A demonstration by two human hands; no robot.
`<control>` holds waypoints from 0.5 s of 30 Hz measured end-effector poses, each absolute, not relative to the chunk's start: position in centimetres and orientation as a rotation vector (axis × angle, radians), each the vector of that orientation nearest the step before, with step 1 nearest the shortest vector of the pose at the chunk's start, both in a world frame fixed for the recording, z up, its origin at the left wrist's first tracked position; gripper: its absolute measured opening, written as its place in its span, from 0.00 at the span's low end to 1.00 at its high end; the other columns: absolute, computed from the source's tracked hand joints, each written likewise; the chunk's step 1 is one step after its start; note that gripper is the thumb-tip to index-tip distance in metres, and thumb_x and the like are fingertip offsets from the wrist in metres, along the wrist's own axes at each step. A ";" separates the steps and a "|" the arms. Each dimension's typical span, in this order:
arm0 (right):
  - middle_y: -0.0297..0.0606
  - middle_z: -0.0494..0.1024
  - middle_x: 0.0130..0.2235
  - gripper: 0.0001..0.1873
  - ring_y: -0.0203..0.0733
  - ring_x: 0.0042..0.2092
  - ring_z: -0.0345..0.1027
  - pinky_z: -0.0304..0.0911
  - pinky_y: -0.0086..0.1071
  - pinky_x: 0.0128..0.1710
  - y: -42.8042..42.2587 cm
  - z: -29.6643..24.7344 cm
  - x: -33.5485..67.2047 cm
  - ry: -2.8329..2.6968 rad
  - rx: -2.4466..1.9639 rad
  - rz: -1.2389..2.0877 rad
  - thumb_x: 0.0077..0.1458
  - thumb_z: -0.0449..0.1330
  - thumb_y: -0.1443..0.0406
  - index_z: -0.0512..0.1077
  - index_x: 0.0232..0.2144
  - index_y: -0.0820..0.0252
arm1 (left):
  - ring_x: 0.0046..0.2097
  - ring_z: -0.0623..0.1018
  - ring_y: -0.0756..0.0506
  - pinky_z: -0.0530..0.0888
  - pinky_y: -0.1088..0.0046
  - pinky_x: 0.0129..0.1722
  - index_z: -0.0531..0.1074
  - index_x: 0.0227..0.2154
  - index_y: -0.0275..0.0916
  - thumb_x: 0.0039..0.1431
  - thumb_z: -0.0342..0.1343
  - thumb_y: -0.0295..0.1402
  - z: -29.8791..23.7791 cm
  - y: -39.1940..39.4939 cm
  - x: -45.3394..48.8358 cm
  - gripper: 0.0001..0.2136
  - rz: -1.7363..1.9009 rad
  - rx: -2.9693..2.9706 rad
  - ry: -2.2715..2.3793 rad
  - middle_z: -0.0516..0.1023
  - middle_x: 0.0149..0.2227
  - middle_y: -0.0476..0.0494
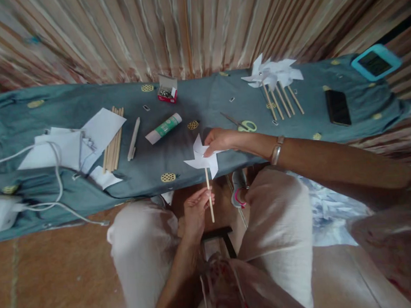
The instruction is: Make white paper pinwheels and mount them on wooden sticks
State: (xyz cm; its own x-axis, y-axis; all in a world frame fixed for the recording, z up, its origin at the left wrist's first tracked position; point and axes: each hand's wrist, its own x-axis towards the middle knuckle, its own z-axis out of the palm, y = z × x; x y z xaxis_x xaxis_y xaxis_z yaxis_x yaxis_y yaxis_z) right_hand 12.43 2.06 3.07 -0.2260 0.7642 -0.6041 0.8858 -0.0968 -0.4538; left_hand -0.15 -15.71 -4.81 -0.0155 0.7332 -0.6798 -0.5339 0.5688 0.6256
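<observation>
A white paper pinwheel (201, 160) is held upright over the table's front edge, its blades fanned out around a small centre pin. Its wooden stick (208, 181) points down towards my lap. Low on that stick, my left hand (195, 208) is closed with thumb and fingers pinching it. My right hand (218, 141), with a silver bracelet on the wrist, pinches the pinwheel near its centre from behind and the right; some fingertips are hidden. Just beyond the right hand lie green-handled scissors (247, 125). A glue stick (163, 128) rests to the left.
Several finished pinwheels (273, 74) lie at the back right, near a black phone (338, 107) and a blue-framed device (376, 62). A small box of pins (167, 89) stands at the back. Leftward are a pen (134, 138), wooden sticks (114, 142), paper sheets (65, 147) and a white cable (58, 180).
</observation>
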 end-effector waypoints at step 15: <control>0.30 0.63 0.21 0.14 0.37 0.28 0.59 0.54 0.32 0.27 3.1 3.9 11.9 1.997 1.705 -1.128 0.38 0.74 0.62 0.72 0.19 0.60 | 0.30 0.78 0.49 0.70 0.76 0.31 0.82 0.26 0.36 0.29 0.75 0.38 -5.4 -15.7 -0.5 0.17 1.056 0.279 1.203 0.82 0.28 0.42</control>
State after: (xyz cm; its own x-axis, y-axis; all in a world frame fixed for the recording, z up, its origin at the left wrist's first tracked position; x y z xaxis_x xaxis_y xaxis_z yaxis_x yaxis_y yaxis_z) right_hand 11.91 3.05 3.86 -0.2625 0.7065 -0.6573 0.9276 -0.0028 -0.3735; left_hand -0.46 -15.72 -5.35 -0.0225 0.7831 -0.6215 -0.5150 0.5237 0.6786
